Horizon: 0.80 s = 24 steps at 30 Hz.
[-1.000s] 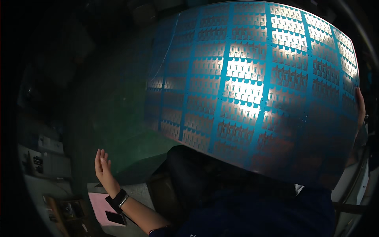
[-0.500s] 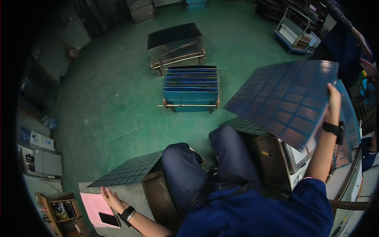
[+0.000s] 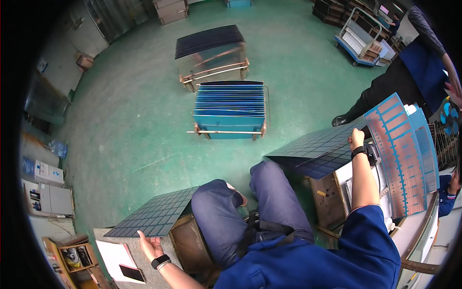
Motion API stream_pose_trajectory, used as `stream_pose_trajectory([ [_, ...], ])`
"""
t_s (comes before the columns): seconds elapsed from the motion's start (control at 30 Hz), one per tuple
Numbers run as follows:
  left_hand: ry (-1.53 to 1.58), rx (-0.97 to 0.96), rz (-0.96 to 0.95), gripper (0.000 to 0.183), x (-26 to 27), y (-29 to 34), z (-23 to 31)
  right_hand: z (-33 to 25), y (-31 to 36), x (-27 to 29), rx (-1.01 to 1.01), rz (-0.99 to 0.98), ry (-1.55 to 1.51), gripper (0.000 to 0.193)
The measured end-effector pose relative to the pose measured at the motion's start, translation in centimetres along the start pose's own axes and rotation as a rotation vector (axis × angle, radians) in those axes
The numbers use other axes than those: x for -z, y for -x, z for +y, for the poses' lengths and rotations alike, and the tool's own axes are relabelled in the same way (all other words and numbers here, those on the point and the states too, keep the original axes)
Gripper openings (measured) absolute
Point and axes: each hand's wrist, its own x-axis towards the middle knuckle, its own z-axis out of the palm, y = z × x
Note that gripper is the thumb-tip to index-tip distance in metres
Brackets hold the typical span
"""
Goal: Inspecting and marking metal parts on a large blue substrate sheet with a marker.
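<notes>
My left hand (image 3: 152, 246) has hold of the near edge of a dark green gridded circuit board panel (image 3: 153, 211), its fingers partly hidden at that edge. This panel lies slanting over a grey worktop (image 3: 102, 233) by my left knee. To the right, my right hand (image 3: 356, 138) is closed on the right end of another gridded circuit board panel (image 3: 313, 140). Beneath that one, a darker panel (image 3: 321, 168) shows at an angle. Beside my right wrist, a copper-coloured panel with blue bars (image 3: 395, 156) leans upright in front of further blue panels (image 3: 426, 147).
Ahead on the green floor stand a rack of blue panels (image 3: 230, 120) and a rack of dark panels (image 3: 211, 55). A phone (image 3: 131, 273) lies on a paper pad (image 3: 111, 255) at left. Another person (image 3: 404, 79) stands at right, near a trolley (image 3: 358, 41).
My right hand has lowered its panel, leftward and nearer, from a raised tilt. My left hand has moved from beside the paper pad to the left panel's edge. The copper-coloured panel is now uncovered.
</notes>
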Motion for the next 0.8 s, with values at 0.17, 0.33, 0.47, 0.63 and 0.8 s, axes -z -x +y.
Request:
stream_pose_trajectory([
  [0.17, 0.004, 0.049, -0.094, 0.026, 0.4, -1.8, -0.3, 1.8, -0.1, -0.3, -0.071, 0.029, 0.044, 0.012],
  [0.33, -0.119, -0.159, 0.064, 0.012, 1.0, -1.8, 0.2, 4.9, -4.2, 3.5, -0.026, -0.105, 0.25, 0.016],
  [0.47, 0.14, -0.267, -0.22, 0.031, -0.8, 3.3, 1.1, 8.3, -8.6, 11.0, 0.929, -0.287, 1.397, 0.005],
  [0.63, 0.238, -0.348, -0.379, 0.042, 0.4, 9.4, 2.6, 10.2, -11.2, 13.5, 0.062, -0.28, 0.205, 0.011],
  [0.8, 0.336, -0.407, -0.422, 0.044, 0.8, 12.4, 4.3, 5.4, -11.3, 15.0, 0.434, 0.027, 1.097, 0.026],
])
